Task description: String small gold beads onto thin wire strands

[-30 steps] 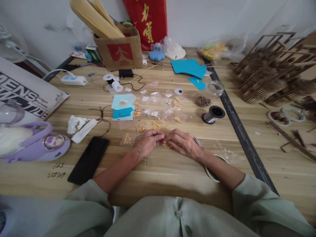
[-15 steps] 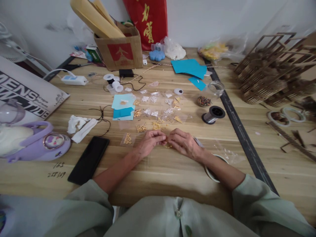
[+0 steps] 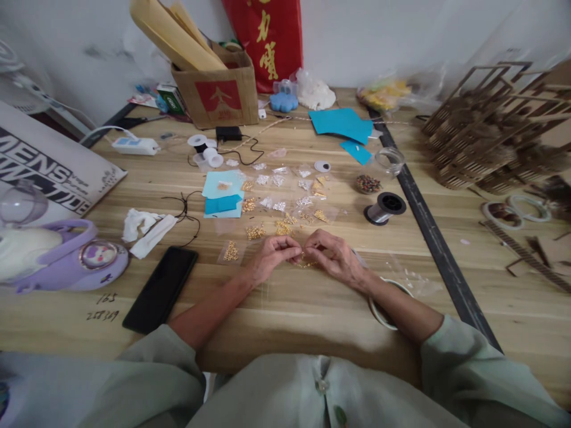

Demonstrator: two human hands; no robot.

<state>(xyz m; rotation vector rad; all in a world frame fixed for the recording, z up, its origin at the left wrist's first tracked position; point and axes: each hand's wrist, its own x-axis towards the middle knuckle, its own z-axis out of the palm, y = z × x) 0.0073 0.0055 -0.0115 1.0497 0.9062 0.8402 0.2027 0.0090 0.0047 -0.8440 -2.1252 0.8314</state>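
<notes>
My left hand (image 3: pixel 277 254) is closed in a pinch at the middle of the table. Close beside it, my right hand (image 3: pixel 332 255) has its thumb and fingers pinched too. A short string of gold beads (image 3: pixel 307 265) hangs between the fingertips of both hands and sags toward the wood. The exact ends of the string are hidden by the fingers. Just beyond the hands lie small piles of gold beads (image 3: pixel 282 227) on clear bags. A bag of gold beads (image 3: pixel 231 251) lies left of my left hand.
A black phone (image 3: pixel 160 290) lies left of my forearm. A wire spool (image 3: pixel 385 208) and a jar of dark beads (image 3: pixel 368 183) stand at the right. Under my right forearm is a roll of tape (image 3: pixel 382 315). Blue cards (image 3: pixel 223 203) and a cardboard box (image 3: pixel 214 98) are farther back.
My right hand has shifted slightly up and right, and a little gap has opened between the hands. More of the gold bead string now shows between them.
</notes>
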